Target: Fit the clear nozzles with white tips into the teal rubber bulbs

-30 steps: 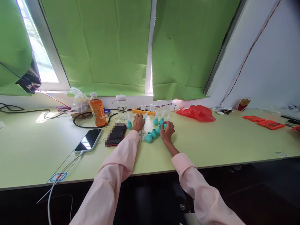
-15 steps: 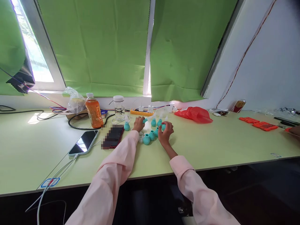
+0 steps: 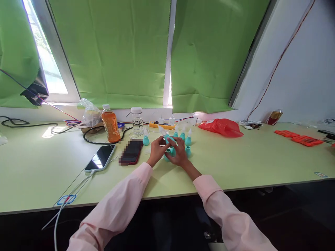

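My left hand (image 3: 157, 152) and my right hand (image 3: 179, 153) meet over the middle of the pale green table (image 3: 235, 164). Together they pinch one teal bulb with a white tip (image 3: 166, 137), held tilted above the tabletop. Several more teal bulbs stand around them: one (image 3: 146, 140) to the left, others (image 3: 187, 141) just behind the hands, and a bare teal bulb (image 3: 187, 151) to the right of my right hand. More sit partly hidden under my fingers.
A dark phone (image 3: 131, 152) and a silver phone on a cable (image 3: 100, 158) lie left of the hands. Behind them stand an orange drink bottle (image 3: 110, 123), a clear jar (image 3: 137, 120) and a yellow power strip (image 3: 161, 124). A red bag (image 3: 221, 127) lies at the right.
Both hands drew back from the far bulbs and came together nearer me. A teal bulb with a white tip is now lifted between them.
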The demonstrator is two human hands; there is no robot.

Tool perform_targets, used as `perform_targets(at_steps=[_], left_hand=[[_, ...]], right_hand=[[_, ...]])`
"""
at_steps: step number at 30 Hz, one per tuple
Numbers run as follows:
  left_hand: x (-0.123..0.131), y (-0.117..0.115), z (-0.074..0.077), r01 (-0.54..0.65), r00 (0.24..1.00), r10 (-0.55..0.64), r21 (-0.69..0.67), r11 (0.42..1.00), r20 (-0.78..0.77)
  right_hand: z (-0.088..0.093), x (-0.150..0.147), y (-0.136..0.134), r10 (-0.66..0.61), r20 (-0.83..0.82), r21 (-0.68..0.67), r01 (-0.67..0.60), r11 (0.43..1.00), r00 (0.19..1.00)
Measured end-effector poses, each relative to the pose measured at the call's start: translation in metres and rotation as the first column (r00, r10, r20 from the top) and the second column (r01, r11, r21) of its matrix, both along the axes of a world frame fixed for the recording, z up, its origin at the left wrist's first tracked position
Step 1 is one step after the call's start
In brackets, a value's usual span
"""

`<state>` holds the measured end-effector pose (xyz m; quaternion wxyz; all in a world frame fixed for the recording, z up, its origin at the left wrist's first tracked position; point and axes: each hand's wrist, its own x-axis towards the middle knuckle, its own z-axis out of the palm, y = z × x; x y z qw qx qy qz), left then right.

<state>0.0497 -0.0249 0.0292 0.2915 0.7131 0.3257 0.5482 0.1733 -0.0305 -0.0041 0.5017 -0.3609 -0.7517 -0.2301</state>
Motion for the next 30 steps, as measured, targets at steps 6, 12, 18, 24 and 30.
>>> perform_targets(at_steps=[6, 12, 18, 24, 30], left_hand=[[-0.008, -0.009, 0.007, 0.193, 0.981, -0.193, -0.051, 0.980, 0.009], [-0.019, 0.016, 0.003, 0.107, 0.985, -0.083, -0.157, 0.982, 0.152], [-0.024, 0.027, 0.000, 0.258, 0.965, -0.225, -0.324, 0.910, 0.137], [-0.027, 0.027, 0.004, 0.308, 0.951, -0.291, -0.399, 0.864, 0.102], [-0.030, 0.036, 0.002, 0.131, 0.988, -0.150, -0.359, 0.924, -0.026]], right_hand=[[-0.010, -0.003, 0.007, 0.009, -0.070, 0.074, -0.004, 0.997, 0.998], [-0.017, -0.006, 0.002, 0.036, 0.038, 0.045, -0.038, 0.998, 0.999], [-0.019, -0.009, -0.003, 0.029, 0.109, 0.015, -0.030, 0.999, 0.994], [-0.021, -0.010, -0.003, -0.015, 0.106, -0.010, 0.016, 1.000, 0.994], [-0.020, -0.012, -0.004, -0.023, 0.080, -0.017, 0.025, 1.000, 0.997]])
